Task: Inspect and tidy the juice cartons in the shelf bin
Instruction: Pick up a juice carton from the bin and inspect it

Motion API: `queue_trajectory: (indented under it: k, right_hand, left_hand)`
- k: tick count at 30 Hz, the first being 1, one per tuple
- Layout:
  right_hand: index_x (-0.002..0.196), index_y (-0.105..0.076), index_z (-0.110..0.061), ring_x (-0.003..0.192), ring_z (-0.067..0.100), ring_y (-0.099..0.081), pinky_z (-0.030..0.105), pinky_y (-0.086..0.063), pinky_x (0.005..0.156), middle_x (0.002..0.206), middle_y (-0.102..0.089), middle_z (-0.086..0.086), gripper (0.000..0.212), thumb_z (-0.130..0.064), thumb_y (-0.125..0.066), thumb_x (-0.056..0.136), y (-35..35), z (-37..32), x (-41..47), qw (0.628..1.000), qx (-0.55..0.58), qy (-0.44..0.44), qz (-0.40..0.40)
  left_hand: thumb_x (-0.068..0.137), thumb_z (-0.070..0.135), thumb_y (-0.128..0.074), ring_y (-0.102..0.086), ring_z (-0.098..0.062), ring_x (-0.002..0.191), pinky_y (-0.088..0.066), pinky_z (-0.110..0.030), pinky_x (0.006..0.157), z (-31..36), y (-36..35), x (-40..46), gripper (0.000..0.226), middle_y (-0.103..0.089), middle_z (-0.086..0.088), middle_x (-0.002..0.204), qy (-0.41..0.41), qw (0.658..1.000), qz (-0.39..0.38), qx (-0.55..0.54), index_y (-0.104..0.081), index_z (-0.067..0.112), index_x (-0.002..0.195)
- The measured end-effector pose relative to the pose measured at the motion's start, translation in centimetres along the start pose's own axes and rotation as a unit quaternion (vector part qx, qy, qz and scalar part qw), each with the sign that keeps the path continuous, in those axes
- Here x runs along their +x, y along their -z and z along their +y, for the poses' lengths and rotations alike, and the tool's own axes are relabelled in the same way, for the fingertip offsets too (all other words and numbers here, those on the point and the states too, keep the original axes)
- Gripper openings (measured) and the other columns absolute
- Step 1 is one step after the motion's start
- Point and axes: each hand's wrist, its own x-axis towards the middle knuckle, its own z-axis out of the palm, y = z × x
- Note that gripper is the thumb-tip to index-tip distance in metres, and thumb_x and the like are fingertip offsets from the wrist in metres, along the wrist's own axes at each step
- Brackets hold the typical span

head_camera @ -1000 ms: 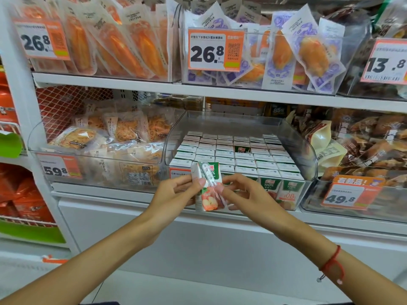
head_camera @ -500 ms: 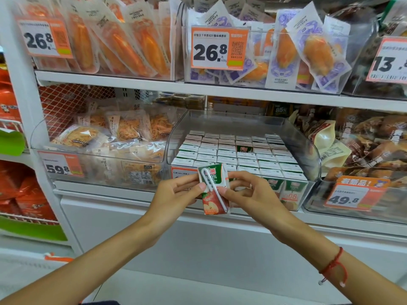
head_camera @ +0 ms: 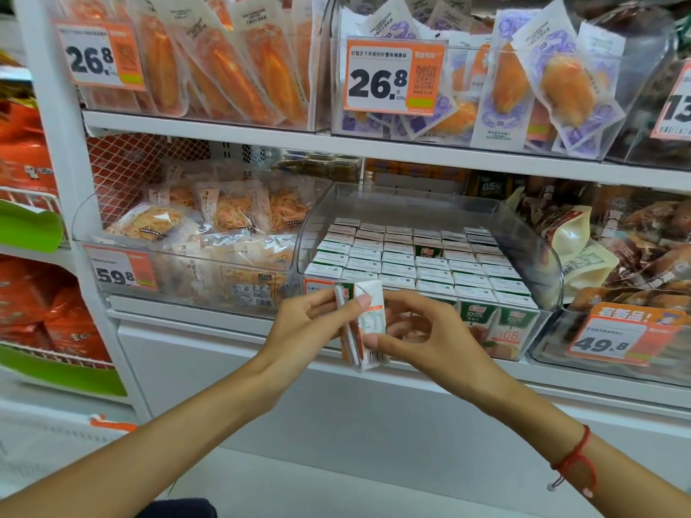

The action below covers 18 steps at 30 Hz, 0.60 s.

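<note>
Juice carton, white barcoded side outward

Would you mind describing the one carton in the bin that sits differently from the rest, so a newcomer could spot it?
Find the clear shelf bin on the middle shelf, between the price tags reading 59.8 and 49.8. It is packed with juice cartons showing white tops. The odd carton sits near the middle of the third row from the back, showing a green face with a red logo.
</note>
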Motion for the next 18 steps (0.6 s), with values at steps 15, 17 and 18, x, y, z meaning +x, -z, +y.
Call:
queue_trajectory:
  k: [15, 17, 18]
  right_hand:
    - [0.108, -0.069, -0.022, 0.092, 0.018, -0.072, 0.032, -0.059, 0.086, 0.098, -0.075, -0.002, 0.030, -0.043, -0.064, 0.088, 1.3, 0.7, 0.4, 0.976, 0.116, -0.163, -0.083]
    - [0.114, -0.066, -0.023, 0.094, 0.014, -0.072, 0.030, -0.058, 0.085, 0.099, -0.075, -0.003, 0.035, -0.045, -0.065, 0.087, 1.5, 0.7, 0.5, 0.976, 0.123, -0.156, -0.087]
    - [0.118, -0.064, -0.025, 0.097, 0.011, -0.071, 0.028, -0.058, 0.086, 0.101, -0.075, -0.006, 0.039, -0.045, -0.066, 0.084, 1.6, 0.7, 0.5, 0.978, 0.123, -0.143, -0.087]
  left_hand:
    - [0.082, 0.046, -0.064, -0.073, -0.018, 0.097, -0.059, -0.022, 0.080, -0.3, 0.0, 0.1, 0.044, -0.076, -0.005, 0.105, 0.162, 0.979, -0.076, -0.097, -0.066, 0.021, 0.118]
    - [0.080, 0.047, -0.066, -0.071, -0.015, 0.103, -0.056, -0.025, 0.091, -0.3, -0.2, 0.1, 0.048, -0.075, -0.001, 0.110, 0.111, 0.988, -0.093, -0.053, -0.064, 0.023, 0.122]
    - [0.078, 0.046, -0.069, -0.069, -0.012, 0.107, -0.053, -0.026, 0.095, -0.4, -0.3, 0.1, 0.052, -0.073, 0.003, 0.114, 0.075, 0.993, -0.091, -0.026, -0.062, 0.026, 0.125]
